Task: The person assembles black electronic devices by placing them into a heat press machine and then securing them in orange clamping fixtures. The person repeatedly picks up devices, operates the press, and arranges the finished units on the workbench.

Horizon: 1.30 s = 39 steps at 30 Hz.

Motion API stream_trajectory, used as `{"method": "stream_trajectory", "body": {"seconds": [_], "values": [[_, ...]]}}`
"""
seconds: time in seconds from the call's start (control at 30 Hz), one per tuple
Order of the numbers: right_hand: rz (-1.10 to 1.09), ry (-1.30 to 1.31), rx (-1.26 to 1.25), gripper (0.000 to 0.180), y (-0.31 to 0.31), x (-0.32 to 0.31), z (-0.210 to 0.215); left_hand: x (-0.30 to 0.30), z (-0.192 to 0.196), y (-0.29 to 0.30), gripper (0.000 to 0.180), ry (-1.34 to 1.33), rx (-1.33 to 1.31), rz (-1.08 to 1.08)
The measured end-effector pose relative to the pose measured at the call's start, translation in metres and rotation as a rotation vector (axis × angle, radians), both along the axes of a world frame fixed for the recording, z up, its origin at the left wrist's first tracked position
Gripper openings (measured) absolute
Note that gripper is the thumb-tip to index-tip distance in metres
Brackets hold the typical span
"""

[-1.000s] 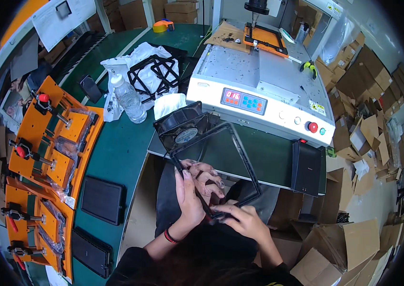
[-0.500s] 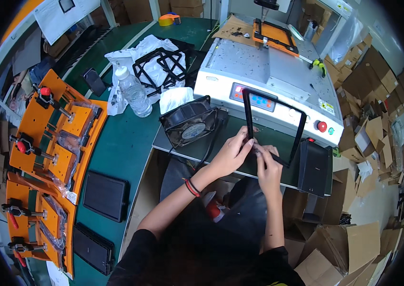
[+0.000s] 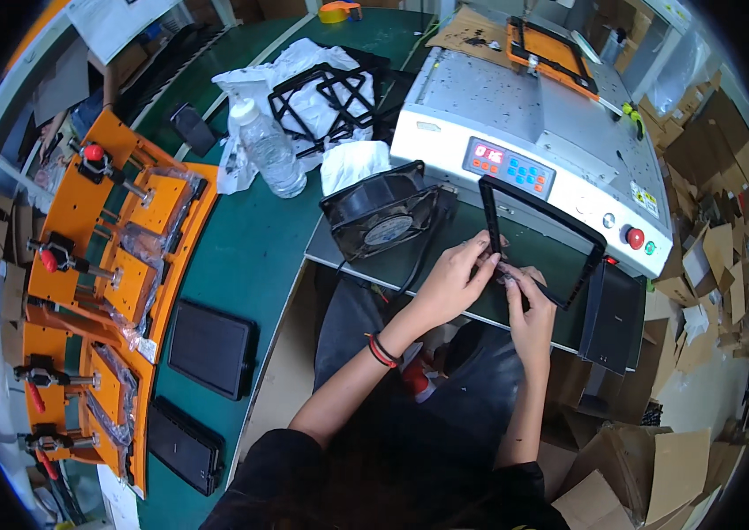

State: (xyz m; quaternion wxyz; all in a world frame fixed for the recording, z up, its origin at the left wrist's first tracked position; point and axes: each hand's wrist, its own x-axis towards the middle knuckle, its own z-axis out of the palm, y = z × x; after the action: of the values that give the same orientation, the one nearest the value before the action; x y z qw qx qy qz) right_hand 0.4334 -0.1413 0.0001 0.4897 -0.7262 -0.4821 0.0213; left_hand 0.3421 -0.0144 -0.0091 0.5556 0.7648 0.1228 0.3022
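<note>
- Centrally, a black rectangular frame (image 3: pixel 540 240) is held tilted just in front of the grey machine (image 3: pixel 525 132), over the green counter (image 3: pixel 242 256).
- The left hand (image 3: pixel 454 281) is closed on the frame's left bar, fingers curled around it.
- The right hand (image 3: pixel 529 305) is pinched on the frame's lower corner, touching the left hand.
- A black fan (image 3: pixel 383 212) is seen just left of the machine.
- A plastic bottle (image 3: pixel 267 148) stands further left of the machine, beyond the fan.
</note>
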Motion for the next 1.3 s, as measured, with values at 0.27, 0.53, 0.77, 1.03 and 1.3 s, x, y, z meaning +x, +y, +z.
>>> {"method": "stream_trajectory", "body": {"seconds": [0.27,0.53,0.77,1.03,1.3], "values": [[0.000,0.111,0.007,0.015,0.001,0.002,-0.003,0.003,-0.005,0.001,0.019,-0.152,0.092,0.034],[0.083,0.159,-0.001,0.019,0.000,0.001,-0.006,0.002,-0.010,-0.001,0.019,-0.161,0.108,0.095],[0.080,0.120,-0.033,0.022,-0.005,0.005,-0.004,0.005,-0.011,-0.005,0.021,-0.196,0.128,0.123],[0.014,0.305,0.142,0.021,-0.004,0.007,-0.010,-0.006,-0.004,0.004,0.019,0.031,0.029,-0.008],[-0.045,0.284,0.261,0.011,-0.014,0.010,-0.012,0.004,-0.004,-0.008,0.033,-0.116,0.022,0.094]]}}
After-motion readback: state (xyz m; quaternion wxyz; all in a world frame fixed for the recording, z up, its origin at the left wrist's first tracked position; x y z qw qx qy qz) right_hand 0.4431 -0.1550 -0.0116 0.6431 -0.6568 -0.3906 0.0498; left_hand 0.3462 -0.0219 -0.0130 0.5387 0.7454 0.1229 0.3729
